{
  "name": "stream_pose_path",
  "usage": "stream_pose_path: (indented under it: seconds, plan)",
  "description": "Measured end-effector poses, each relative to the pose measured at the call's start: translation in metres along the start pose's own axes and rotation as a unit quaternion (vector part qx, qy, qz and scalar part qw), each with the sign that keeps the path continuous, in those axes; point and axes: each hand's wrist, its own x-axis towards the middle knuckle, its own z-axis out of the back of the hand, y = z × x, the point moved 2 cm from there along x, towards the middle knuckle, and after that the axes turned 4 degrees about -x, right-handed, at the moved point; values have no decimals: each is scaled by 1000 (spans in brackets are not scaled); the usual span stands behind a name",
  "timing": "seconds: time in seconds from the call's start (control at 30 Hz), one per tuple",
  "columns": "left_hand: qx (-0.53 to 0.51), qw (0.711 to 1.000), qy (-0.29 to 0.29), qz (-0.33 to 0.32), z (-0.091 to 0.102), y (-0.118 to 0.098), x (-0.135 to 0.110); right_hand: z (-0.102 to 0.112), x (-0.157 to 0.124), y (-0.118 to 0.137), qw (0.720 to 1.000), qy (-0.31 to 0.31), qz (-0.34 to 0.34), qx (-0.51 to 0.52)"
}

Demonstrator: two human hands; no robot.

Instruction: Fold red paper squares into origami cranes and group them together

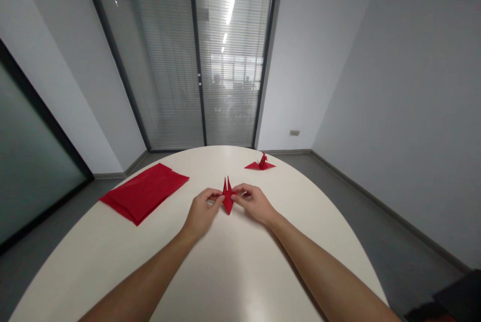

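The folded red paper piece (228, 206) is held between the person's hands over the middle of the table (233, 277), its two slim points aimed away and its broader tip aimed toward the body. The left hand (202, 211) is pinched on the left edge and the right hand (256, 204) on the right edge, each thumb laid on the near side; the fingertips behind are partly hidden, and whether the lower tip touches the table cannot be told. The step in hand looks like careful shaping or creasing of a small form, and an even, light pinch would suit it best, since thin paper is likely to buckle if one side is squeezed harder than the other. Matching the height of both thumbs should help the two slim points stand level, and a slow press from the middle outward would probably give the cleanest crease. The layers are best lined up before any firm pressure, because a stray crease would be hard to undo. The red paper bird (262, 165) beyond the right hand and the flat red paper sheets (146, 192) to the left lie well apart from the work, leaving the fingers room to turn it.
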Motion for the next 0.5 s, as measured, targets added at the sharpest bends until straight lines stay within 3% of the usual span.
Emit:
stream_pose_path:
  seconds: [0.5]
  plan:
    - [25, 999, 5, -27, 0, -9, -2, -4, -1, 4, 1000, 15, 7, -8]
